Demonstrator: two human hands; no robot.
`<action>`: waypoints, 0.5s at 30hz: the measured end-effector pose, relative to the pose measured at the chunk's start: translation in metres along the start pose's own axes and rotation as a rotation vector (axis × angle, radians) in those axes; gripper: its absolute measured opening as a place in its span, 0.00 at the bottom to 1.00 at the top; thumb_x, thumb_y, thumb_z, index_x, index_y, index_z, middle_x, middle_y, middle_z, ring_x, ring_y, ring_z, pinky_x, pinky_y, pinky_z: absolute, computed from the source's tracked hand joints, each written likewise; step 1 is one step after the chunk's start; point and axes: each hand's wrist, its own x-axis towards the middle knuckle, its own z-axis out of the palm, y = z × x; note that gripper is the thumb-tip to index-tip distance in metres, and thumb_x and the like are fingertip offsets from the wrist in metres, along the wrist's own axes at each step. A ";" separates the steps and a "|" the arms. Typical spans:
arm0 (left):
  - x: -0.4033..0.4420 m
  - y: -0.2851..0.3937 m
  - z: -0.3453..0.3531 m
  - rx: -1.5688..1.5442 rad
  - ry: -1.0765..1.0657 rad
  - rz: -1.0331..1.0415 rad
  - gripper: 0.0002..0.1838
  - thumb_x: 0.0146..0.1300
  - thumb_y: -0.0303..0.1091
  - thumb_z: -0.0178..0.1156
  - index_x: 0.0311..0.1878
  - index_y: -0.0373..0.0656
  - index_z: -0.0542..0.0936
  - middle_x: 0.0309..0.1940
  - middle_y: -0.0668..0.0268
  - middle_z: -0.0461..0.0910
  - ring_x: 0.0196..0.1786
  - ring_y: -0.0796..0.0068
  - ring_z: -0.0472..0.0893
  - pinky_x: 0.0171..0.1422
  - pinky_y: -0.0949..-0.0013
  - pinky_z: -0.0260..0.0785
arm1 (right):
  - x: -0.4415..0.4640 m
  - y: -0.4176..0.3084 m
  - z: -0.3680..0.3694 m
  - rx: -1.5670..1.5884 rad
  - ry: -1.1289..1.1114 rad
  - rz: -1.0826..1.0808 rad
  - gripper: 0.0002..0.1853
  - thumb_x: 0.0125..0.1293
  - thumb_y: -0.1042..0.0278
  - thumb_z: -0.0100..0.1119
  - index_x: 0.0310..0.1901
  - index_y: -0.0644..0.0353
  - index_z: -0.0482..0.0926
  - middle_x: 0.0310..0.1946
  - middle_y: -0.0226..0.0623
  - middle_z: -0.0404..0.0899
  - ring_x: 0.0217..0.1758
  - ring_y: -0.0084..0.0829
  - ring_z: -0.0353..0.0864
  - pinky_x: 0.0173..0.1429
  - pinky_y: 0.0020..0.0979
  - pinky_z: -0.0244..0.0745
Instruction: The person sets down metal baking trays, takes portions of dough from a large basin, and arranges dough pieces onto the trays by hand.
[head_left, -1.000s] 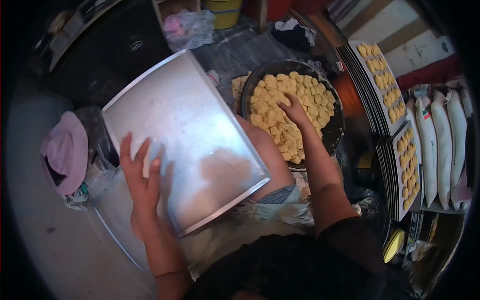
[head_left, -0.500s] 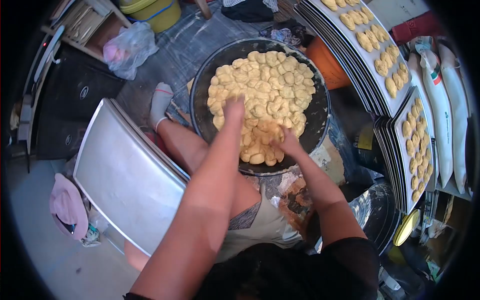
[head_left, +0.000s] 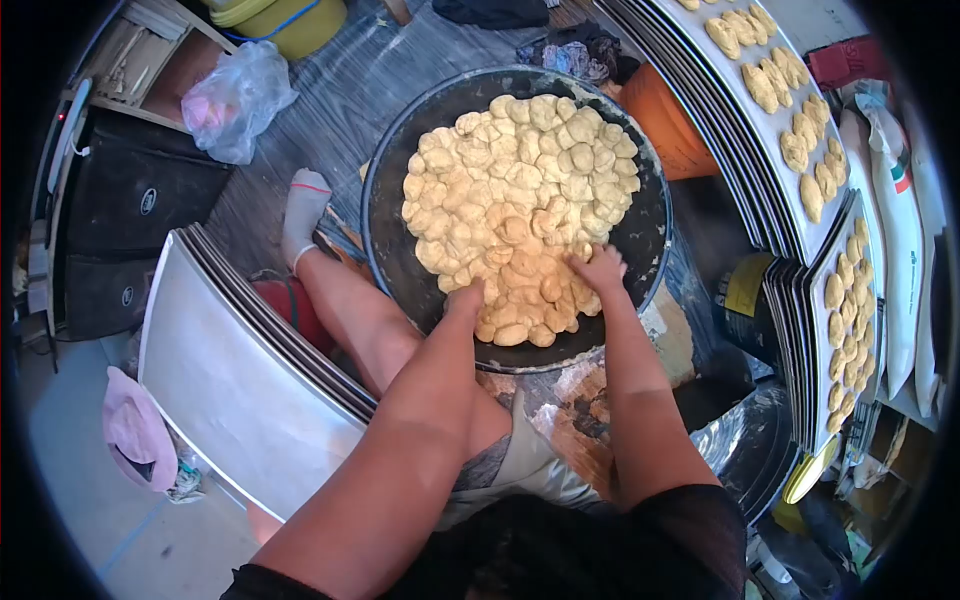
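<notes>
A wide black basin (head_left: 640, 225) stands on the floor before me, holding many pale yellow dough balls (head_left: 520, 170) pressed against one another. My left hand (head_left: 465, 298) is at the near left edge of the pile, touching the dough; its fingers are mostly hidden. On the right edge of the pile rests my right hand (head_left: 602, 268), fingers apart, with its inner side against the dough. Between the two hands lies a browner cluster of dough balls (head_left: 525, 275).
To the right stand stacked trays (head_left: 740, 130) topped with shaped dough pieces, and a second tray stack (head_left: 815, 310). Bare metal trays (head_left: 250, 370) are piled at my left. An orange bucket (head_left: 665, 125) sits behind the basin; a plastic bag (head_left: 240, 100) lies at upper left.
My left hand has moved from over the pile down toward its near left edge. My right hand has shifted slightly up and outward to the right side. The view has shifted a little.
</notes>
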 end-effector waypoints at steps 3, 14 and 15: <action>-0.076 0.033 -0.016 0.242 0.030 0.060 0.57 0.59 0.68 0.60 0.74 0.29 0.50 0.73 0.47 0.55 0.72 0.53 0.64 0.73 0.55 0.62 | -0.043 -0.026 -0.011 0.090 -0.085 -0.099 0.42 0.51 0.29 0.65 0.55 0.60 0.82 0.51 0.51 0.83 0.53 0.47 0.83 0.53 0.44 0.78; 0.011 -0.005 0.015 -0.029 -0.173 -0.037 0.46 0.63 0.70 0.53 0.73 0.45 0.61 0.63 0.51 0.72 0.56 0.52 0.78 0.55 0.42 0.73 | 0.035 0.016 0.058 0.306 0.090 0.150 0.45 0.62 0.30 0.52 0.69 0.61 0.66 0.72 0.49 0.59 0.72 0.55 0.61 0.70 0.60 0.55; 0.020 -0.008 0.027 -0.004 -0.093 -0.080 0.43 0.64 0.72 0.50 0.71 0.48 0.66 0.61 0.54 0.74 0.55 0.54 0.79 0.52 0.41 0.73 | 0.041 0.028 0.099 0.309 0.183 0.157 0.46 0.62 0.29 0.50 0.70 0.61 0.64 0.75 0.48 0.56 0.74 0.55 0.59 0.72 0.62 0.53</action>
